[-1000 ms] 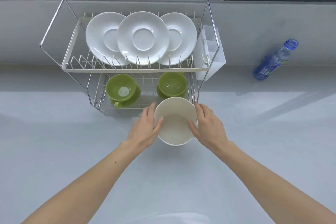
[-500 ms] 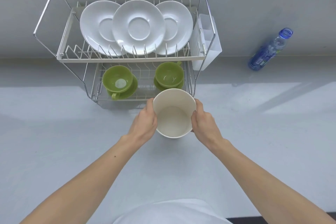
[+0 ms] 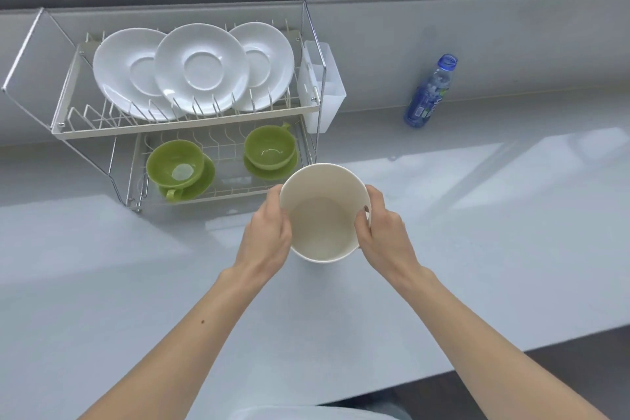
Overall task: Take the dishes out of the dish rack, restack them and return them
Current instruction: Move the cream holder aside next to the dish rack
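Observation:
A cream bowl (image 3: 322,215) is held just in front of the dish rack's right corner, above the grey counter. My left hand (image 3: 267,232) grips its left rim and my right hand (image 3: 380,230) grips its right rim. The two-tier wire dish rack (image 3: 191,124) stands at the back left. Three white plates (image 3: 201,68) stand upright on its top tier. On the lower tier sit two green cups on green saucers, one at the left (image 3: 177,167) and one at the right (image 3: 269,150).
A white plastic cutlery holder (image 3: 322,85) hangs on the rack's right side. A blue plastic bottle (image 3: 429,92) without a cap stands at the back right against the wall. The counter's front edge (image 3: 511,348) runs diagonally at the lower right.
The bowl has stayed between both hands, held slightly higher and a little to the right of the rack. The camera view shifted, so the rack now appears further left.

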